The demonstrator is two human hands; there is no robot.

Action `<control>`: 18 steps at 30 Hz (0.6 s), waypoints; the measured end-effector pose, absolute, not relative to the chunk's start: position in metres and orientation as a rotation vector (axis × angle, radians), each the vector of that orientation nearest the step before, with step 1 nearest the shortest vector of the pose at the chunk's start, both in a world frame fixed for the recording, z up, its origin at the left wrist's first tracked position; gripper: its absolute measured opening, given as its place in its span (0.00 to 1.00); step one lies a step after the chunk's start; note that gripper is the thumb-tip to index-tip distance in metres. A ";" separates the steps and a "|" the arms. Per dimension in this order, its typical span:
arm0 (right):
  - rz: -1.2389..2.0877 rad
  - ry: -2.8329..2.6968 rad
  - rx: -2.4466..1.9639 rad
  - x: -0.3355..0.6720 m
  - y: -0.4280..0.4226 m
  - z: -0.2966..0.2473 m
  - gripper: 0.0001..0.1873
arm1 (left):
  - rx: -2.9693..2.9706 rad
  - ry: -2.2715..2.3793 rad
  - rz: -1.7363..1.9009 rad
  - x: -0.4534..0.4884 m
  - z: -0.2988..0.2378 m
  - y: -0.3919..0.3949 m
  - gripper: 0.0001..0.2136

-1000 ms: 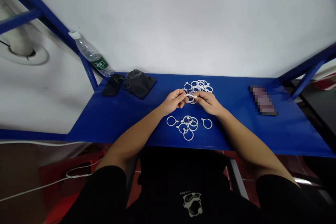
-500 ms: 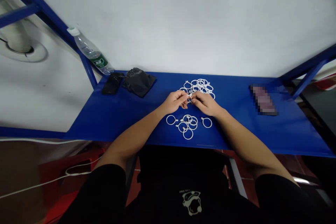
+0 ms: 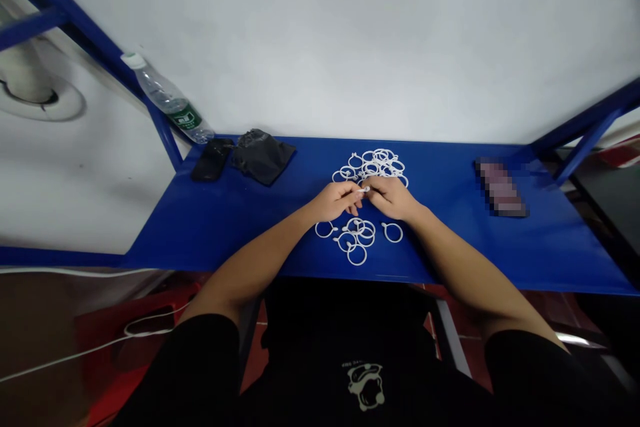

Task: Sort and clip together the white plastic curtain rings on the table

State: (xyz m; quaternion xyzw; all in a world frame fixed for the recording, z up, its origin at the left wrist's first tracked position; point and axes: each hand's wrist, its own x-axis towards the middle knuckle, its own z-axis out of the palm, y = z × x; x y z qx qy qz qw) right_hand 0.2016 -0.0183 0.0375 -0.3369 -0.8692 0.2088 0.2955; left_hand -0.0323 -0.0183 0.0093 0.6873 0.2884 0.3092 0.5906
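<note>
White ring (image 3: 365, 190) | pinched between left hand (image 3: 334, 201) and right hand (image 3: 393, 197) | drawstring pouch (image 3: 263, 159): contents hidden

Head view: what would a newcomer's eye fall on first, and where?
Probably the left hand and right hand, meeting mid-picture at a small white piece. Next come a dense heap of white rings just beyond the hands and a looser group on this side of the blue table. Far left, a clear bottle draws notice.

A black short-sleeved shirt (image 3: 320, 340) bears a pale cartoon print (image 3: 365, 387) (tiny lettering (image 3: 353, 364) above).
</note>
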 end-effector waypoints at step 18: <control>0.478 -1.927 -1.489 0.248 0.003 0.058 0.22 | 2.277 0.814 0.745 -0.046 0.026 -0.019 0.10</control>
